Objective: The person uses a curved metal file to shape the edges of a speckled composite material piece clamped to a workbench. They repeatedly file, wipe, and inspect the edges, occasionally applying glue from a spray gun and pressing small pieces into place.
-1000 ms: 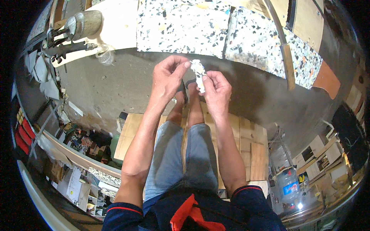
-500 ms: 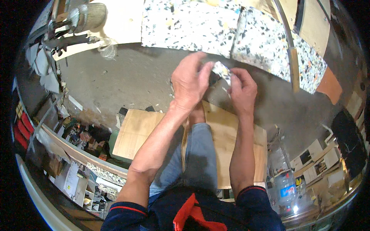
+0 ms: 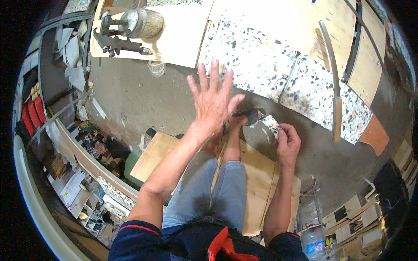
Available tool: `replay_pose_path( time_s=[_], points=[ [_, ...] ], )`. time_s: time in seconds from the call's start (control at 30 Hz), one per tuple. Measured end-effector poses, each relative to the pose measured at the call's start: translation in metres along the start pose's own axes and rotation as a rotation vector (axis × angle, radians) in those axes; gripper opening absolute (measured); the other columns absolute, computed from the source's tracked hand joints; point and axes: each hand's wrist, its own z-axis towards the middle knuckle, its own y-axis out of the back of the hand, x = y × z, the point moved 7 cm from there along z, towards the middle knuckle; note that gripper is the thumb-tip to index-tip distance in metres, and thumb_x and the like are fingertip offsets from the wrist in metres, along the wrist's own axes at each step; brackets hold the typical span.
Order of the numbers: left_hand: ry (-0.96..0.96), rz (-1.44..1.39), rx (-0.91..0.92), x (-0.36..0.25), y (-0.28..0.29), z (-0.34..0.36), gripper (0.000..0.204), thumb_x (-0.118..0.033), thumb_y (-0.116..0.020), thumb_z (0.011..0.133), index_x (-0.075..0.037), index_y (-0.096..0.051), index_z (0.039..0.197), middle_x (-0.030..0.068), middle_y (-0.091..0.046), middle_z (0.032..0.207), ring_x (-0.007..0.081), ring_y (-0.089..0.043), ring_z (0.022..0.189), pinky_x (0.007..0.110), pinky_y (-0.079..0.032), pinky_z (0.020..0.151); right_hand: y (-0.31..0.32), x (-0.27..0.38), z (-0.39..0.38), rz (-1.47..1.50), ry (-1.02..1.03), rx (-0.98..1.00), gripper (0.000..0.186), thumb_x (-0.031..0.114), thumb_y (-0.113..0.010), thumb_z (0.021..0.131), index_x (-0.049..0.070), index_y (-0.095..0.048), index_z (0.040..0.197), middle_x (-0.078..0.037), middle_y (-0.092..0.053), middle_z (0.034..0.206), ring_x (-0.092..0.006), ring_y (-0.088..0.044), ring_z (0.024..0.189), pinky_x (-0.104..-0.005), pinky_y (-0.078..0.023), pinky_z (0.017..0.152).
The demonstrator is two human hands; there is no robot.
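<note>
My left hand point(image 3: 212, 98) is stretched out with its fingers spread. Its fingertips overlap the near edge of a white foam sheet point(image 3: 252, 58) flecked with black and orange; whether they touch it I cannot tell. Between the thumb and fingers of my right hand point(image 3: 289, 141) is a small scrap of the same speckled foam point(image 3: 271, 125), held above the floor close to my foot. A second speckled foam piece point(image 3: 320, 93) adjoins the sheet on the right. Across it lies a long curved blade with a wooden handle point(image 3: 337, 117).
A spray gun point(image 3: 119, 43) with a metal cup point(image 3: 146, 24) rests at the far left, its clear coiled hose point(image 3: 156, 67) hanging over the edge. An orange-brown piece point(image 3: 375, 137) lies far right. Wooden boards point(image 3: 152, 156) sit under my legs. A water bottle point(image 3: 314, 243) stands lower right.
My left hand has come away from the foam scrap, spreading its fingers and reaching toward the foam sheet. My right hand has lowered with the scrap. The view has shifted.
</note>
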Motion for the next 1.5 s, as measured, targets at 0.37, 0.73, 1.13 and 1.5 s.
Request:
replay_pose_path(
  time_s=[0.37,0.73,1.13,1.5],
  points=[
    [0.053,-0.196,-0.233,0.018,0.038,0.037,0.03,-0.027,-0.073,0.093,-0.011,-0.07,0.118,0.0152,-0.055,0.131,0.0366,-0.047,0.127,0.058,-0.037,0.104,-0.016,0.018,0.007,0.025,0.019,0.022,0.014,0.006,-0.061,0.097,0.0,-0.068,0.107,0.002,-0.064,0.084,-0.006,-0.055,0.076,-0.0244,-0.046,0.066],
    [0.617,-0.838,-0.089,0.053,0.019,-0.02,0.017,-0.015,-0.072,0.094,0.0,-0.064,0.09,0.0047,-0.059,0.08,0.0111,-0.053,0.065,0.03,-0.048,0.062,0.05,0.09,0.067,-0.68,0.34,-0.438,0.026,0.014,-0.074,0.092,-0.002,-0.068,0.112,-0.015,-0.071,0.101,-0.0252,-0.067,0.088,-0.0349,-0.054,0.078],
    [0.536,-0.69,-0.176,0.074,0.042,0.005,0.015,-0.013,-0.073,0.091,0.0,-0.067,0.09,0.0075,-0.062,0.075,0.0148,-0.056,0.067,0.031,-0.049,0.065,0.153,0.053,0.07,-1.016,0.424,-0.518,0.048,0.026,-0.076,0.091,-0.004,-0.061,0.125,-0.024,-0.063,0.129,-0.0406,-0.058,0.119,-0.0512,-0.042,0.106],
    [0.299,-0.519,-0.076,0.043,0.032,0.068,0.023,-0.021,-0.068,0.087,0.001,-0.074,0.092,0.0179,-0.072,0.087,0.0308,-0.07,0.078,0.043,-0.055,0.075,-0.071,0.019,-0.057,-0.201,0.159,-0.074,0.058,0.014,-0.084,0.083,-0.004,-0.06,0.132,-0.023,-0.07,0.116,-0.0329,-0.069,0.109,-0.0402,-0.054,0.094]
  ],
)
